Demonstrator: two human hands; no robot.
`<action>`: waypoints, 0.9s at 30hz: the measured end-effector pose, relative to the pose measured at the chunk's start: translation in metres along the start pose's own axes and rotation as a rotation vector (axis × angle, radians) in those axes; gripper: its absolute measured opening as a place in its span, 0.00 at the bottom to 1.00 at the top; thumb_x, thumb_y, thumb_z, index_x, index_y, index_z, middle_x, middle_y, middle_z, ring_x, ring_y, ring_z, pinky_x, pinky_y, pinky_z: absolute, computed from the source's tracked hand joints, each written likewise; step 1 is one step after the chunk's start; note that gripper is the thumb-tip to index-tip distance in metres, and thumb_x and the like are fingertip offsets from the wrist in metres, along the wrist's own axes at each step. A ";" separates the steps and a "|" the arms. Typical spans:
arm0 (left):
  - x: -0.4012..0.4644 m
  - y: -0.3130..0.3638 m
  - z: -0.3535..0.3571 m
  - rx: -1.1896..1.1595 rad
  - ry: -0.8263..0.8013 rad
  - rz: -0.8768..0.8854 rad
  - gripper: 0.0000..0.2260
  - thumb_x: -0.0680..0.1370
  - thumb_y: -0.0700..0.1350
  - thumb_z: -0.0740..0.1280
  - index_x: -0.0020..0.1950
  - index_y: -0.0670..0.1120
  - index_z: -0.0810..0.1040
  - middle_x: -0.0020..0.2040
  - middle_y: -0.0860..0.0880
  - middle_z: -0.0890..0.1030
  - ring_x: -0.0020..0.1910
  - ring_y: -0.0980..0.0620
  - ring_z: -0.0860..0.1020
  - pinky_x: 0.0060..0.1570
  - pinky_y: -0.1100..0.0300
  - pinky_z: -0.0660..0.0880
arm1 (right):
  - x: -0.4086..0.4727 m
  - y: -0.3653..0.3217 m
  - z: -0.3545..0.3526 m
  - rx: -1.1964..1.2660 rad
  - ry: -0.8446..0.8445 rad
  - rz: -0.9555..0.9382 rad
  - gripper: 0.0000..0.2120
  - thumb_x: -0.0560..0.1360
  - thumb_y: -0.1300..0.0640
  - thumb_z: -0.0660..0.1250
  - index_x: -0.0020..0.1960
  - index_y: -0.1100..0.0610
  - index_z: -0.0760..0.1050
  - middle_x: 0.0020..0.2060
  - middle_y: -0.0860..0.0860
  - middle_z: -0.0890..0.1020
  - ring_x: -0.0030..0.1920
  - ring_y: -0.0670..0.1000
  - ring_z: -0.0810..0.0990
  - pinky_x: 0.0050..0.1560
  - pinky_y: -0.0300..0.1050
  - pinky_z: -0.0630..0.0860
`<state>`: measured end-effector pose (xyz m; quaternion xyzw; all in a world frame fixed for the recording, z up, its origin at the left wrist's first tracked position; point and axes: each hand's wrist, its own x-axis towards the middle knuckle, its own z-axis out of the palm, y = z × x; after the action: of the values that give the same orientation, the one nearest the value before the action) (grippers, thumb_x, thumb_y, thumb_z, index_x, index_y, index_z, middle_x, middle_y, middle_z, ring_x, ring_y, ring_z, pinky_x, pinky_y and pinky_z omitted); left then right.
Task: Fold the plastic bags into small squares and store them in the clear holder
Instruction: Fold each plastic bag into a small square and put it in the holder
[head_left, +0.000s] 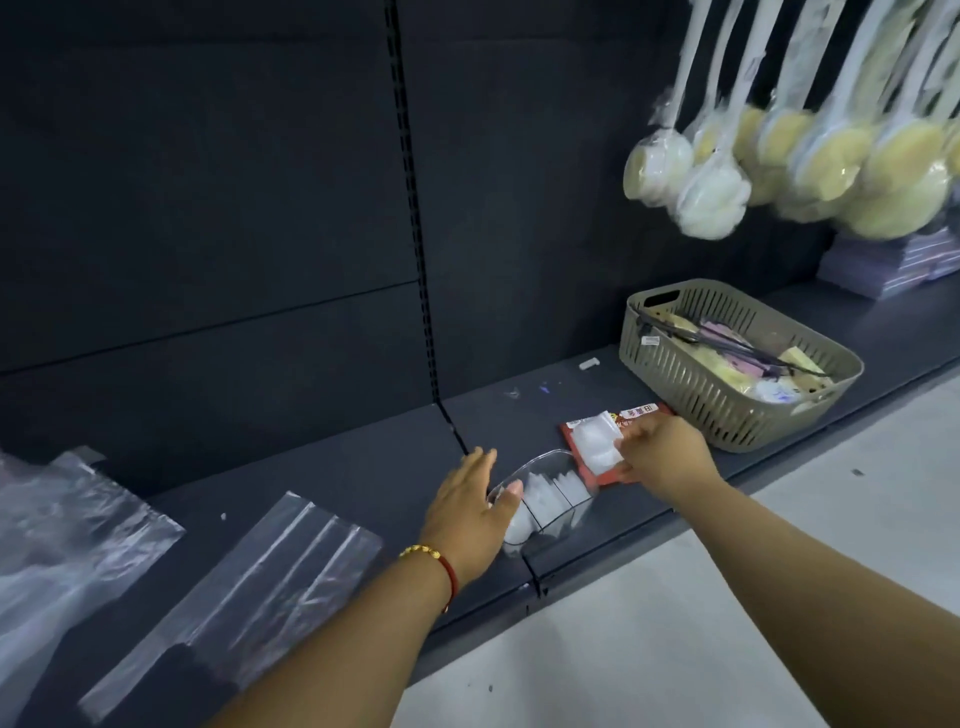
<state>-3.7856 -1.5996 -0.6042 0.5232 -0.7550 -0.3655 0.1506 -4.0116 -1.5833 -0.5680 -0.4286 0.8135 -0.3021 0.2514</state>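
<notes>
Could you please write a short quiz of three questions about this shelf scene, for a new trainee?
1. True or false: the right hand holds a folded bag.
2. What does the left hand touch? A) beige basket B) clear holder C) hanging sponges
3. Fill in: flat unfolded bags lie on the shelf to the person's ____.

Key: 1 true; 2 B; 3 left.
</notes>
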 end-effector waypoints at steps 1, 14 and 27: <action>0.005 -0.006 0.008 0.033 -0.038 -0.017 0.27 0.83 0.57 0.53 0.80 0.52 0.50 0.81 0.55 0.48 0.79 0.55 0.46 0.77 0.54 0.46 | 0.008 0.007 0.007 -0.020 -0.007 0.009 0.07 0.77 0.65 0.61 0.43 0.64 0.77 0.33 0.55 0.83 0.34 0.47 0.84 0.37 0.36 0.79; 0.072 -0.029 0.085 0.430 -0.205 0.089 0.32 0.82 0.59 0.55 0.80 0.51 0.44 0.80 0.53 0.39 0.78 0.53 0.36 0.73 0.55 0.33 | 0.060 0.052 0.064 -0.266 0.097 0.039 0.10 0.78 0.60 0.60 0.38 0.59 0.73 0.30 0.53 0.76 0.31 0.53 0.74 0.29 0.40 0.67; 0.125 -0.018 0.106 0.670 -0.299 0.378 0.32 0.79 0.60 0.61 0.77 0.46 0.60 0.78 0.48 0.59 0.79 0.50 0.48 0.75 0.52 0.36 | 0.064 0.066 0.080 -0.054 0.158 0.010 0.06 0.79 0.59 0.62 0.47 0.57 0.77 0.37 0.52 0.80 0.34 0.47 0.74 0.33 0.36 0.69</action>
<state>-3.8891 -1.6738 -0.7094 0.3365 -0.9286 -0.1372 -0.0748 -4.0269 -1.6304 -0.6794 -0.4062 0.8408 -0.3117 0.1761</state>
